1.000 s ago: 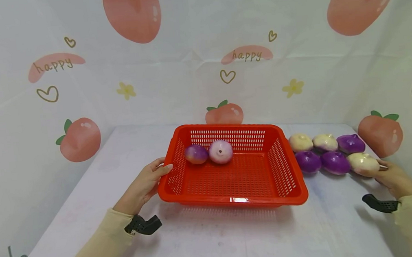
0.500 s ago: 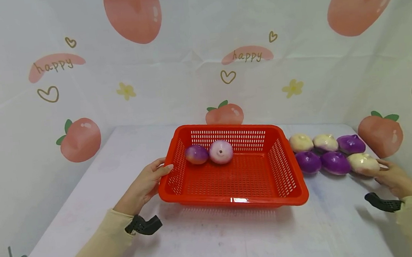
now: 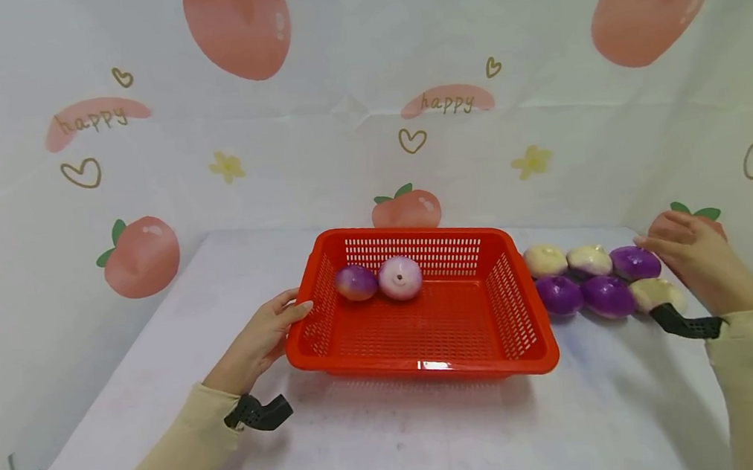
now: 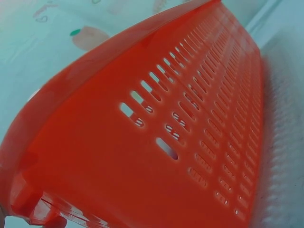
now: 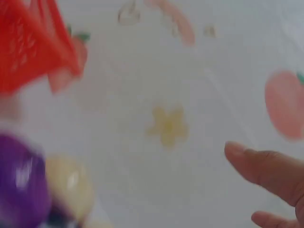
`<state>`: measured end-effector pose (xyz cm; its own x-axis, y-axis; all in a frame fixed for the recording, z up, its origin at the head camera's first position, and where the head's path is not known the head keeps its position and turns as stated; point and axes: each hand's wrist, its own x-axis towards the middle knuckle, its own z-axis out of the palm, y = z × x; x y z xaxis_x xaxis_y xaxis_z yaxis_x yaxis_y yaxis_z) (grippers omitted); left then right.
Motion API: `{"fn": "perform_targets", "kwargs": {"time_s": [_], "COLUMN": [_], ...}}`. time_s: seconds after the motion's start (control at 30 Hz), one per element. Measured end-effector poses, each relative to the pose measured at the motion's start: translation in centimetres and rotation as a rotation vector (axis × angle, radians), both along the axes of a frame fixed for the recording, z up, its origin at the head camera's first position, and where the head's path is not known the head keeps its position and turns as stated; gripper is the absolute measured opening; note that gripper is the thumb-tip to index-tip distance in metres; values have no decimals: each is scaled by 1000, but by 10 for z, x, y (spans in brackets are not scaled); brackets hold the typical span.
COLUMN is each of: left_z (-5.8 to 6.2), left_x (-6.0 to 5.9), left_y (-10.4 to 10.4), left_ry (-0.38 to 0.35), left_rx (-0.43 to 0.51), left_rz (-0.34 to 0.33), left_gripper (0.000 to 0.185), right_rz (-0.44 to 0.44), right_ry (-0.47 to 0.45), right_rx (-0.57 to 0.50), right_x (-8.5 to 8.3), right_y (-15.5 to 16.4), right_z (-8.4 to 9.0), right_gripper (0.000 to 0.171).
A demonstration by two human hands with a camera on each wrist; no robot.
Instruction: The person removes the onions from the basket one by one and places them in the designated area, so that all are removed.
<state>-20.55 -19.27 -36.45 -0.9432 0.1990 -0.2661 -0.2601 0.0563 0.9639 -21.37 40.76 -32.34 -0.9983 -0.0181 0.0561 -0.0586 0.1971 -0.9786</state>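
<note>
Basket (image 3: 388, 365): red plastic with slotted walls, at the centre of the frame on the pale table (image 3: 402, 449). Probably light and fairly stiff, with a little flex in the walls; apt to skid if nudged.
Left hand (image 3: 264, 338): clamped on the basket's rim, left of the frame's centre, thumb over the lip.
Basket hold: best by the rim, at the left and right ends.
Right hand (image 3: 704, 258): at the right of the frame, well apart from the left, thumb and fingers parted with no object visible between them. Near the onions there; cannot tell about contact.
Onions in the basket: a two-toned onion (image 3: 357, 282) and a pale onion (image 3: 400, 278), side by side in the basket's upper left.
Upper row, right of the frame: from the left, first cream onion (image 3: 545, 260), second cream onion (image 3: 589, 260), then purple onion (image 3: 635, 262).
Lower row: dark purple onion (image 3: 559, 295), plump purple onion (image 3: 608, 297), then end cream onion (image 3: 653, 291), partly hidden by the wristband (image 3: 687, 323).
Onion feel: shiny, so perhaps slippery; likely firm, light and hard to bruise. Rounded, so prone to roll.
Onion hold: best around the widest part, thumb opposite fingers, rather than by the small tip.
</note>
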Motion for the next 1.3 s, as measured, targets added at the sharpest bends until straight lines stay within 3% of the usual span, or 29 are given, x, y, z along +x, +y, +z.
{"fn": "perform_targets", "kwargs": {"time_s": [0.07, 0.13, 0.23, 0.33, 0.53, 0.73, 1.07, 1.3], "left_z": [0, 0, -1, -1, -1, -2, -2, -2], "left_x": [0, 0, 0, 0, 0, -1, -2, -1], "left_y": [-1, -2, -2, -2, -2, -3, -3, -2], "left_ry": [-5, -4, 4, 8, -2, 8, 7, 8], "left_rx": [8, 25, 55, 65, 40, 29, 49, 48], "left_rz": [8, 7, 0, -6, 0, -14, -12, -5], "left_gripper": [57, 56, 56, 56, 57, 57, 56, 55], "right_rz": [34, 58, 127, 218, 399, 523, 578, 658], "right_ry": [-42, -52, 16, 106, 177, 135, 50, 20], "right_rx": [-88, -33, -48, -31, 86, 177, 421, 491], "right_x": [-12, -23, -36, -50, -73, -88, -108, -113], "right_y": [-24, -53, -98, -142, -215, -261, -292, -299], "right_z": [21, 41, 60, 66, 53, 28, -5, -13], "right_gripper": [81, 80, 79, 75, 73, 71, 67, 64]}}
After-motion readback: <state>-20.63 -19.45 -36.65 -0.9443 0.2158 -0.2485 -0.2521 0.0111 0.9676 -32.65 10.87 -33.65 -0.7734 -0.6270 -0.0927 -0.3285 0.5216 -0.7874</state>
